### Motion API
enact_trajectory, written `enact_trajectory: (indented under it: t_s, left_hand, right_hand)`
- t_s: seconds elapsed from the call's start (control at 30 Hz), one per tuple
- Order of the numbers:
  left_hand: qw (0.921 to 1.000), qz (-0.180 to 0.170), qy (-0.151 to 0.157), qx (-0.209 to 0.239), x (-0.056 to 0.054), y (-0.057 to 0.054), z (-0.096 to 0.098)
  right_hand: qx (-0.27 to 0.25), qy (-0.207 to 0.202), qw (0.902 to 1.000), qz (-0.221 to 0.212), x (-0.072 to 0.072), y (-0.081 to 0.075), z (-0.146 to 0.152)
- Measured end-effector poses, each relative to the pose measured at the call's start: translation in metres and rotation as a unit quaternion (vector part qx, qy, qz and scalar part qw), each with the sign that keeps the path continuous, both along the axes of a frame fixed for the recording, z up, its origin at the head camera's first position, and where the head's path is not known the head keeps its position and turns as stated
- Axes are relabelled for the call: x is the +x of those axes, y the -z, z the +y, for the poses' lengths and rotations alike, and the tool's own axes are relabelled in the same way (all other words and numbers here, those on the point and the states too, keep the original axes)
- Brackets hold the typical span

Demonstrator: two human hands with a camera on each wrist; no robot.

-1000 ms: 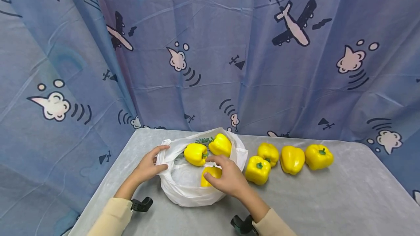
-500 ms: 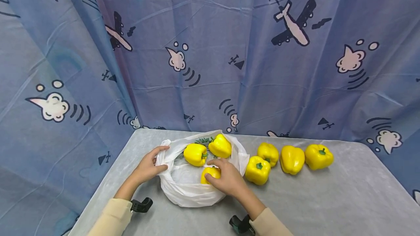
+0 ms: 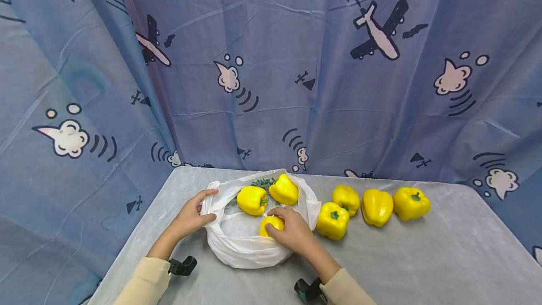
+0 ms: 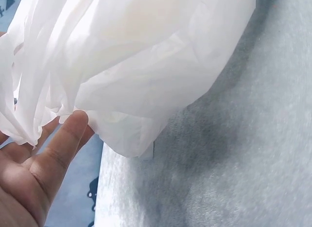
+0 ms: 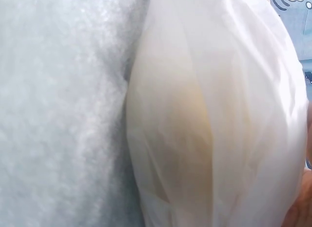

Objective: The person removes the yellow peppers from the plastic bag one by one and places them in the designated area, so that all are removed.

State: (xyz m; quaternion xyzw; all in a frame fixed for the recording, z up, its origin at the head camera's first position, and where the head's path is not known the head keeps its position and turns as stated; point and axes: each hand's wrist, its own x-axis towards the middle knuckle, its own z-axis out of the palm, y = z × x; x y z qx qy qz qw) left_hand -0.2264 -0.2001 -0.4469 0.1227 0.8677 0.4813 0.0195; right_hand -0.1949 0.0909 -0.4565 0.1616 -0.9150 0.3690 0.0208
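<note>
A white plastic bag [image 3: 254, 253] stands with its mouth spread on the table. My left hand [image 3: 190, 215] grips the bag's left rim, and in the left wrist view the thumb [image 4: 63, 144] lies against the thin plastic. Inside the bag, my right hand [image 3: 294, 230] holds a yellow bell pepper [image 3: 271, 225] near the front right, fingers on its far side and thumb on the near side. Two more yellow bell peppers, one on the left [image 3: 251, 200] and one at the back [image 3: 284, 189], lie in the bag. The right wrist view shows yellow through the bag wall [image 5: 195, 119].
Right of the bag several yellow bell peppers rest on the grey table [image 3: 423, 258]: a front one [image 3: 332, 220], one behind it [image 3: 346, 198], a middle one [image 3: 377, 207] and a far right one [image 3: 411, 203]. A blue patterned curtain [image 3: 271, 84] hangs behind the table.
My right hand has sunk slightly into the bag with the pepper. The bag's right rim has shifted a little outward. My left hand stays in place.
</note>
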Motion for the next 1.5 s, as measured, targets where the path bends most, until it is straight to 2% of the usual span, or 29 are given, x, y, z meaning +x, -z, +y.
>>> enact_trajectory:
  t_s: [0.2,0.37,0.63,1.07,1.5]
  left_hand:
    - [0.9999,-0.004,0.005,0.015,-0.0032,0.0061,-0.0038]
    - [0.9996,-0.008,0.009,0.026,-0.0035,0.0066,-0.0046]
    - [0.9996,-0.005,0.015,0.023,0.0003,0.0037,-0.0035]
    - [0.9997,0.0,0.014,0.02,-0.0012,0.0055,-0.0041]
    - [1.0,-0.002,0.003,0.004,-0.0024,0.0061,-0.0031]
  right_hand:
    - [-0.021,0.014,0.9997,0.007,0.0013,0.0008,0.0001]
    - [-0.032,0.019,0.9992,0.011,0.0021,0.0013,0.0004]
    - [-0.014,0.02,0.9997,0.001,0.0017,0.0021,0.0003]
    - [-0.042,0.028,0.9987,-0.001,0.0009,0.0026,0.0004]
    - [-0.045,0.043,0.9978,0.025,0.0044,0.0029,-0.0004]
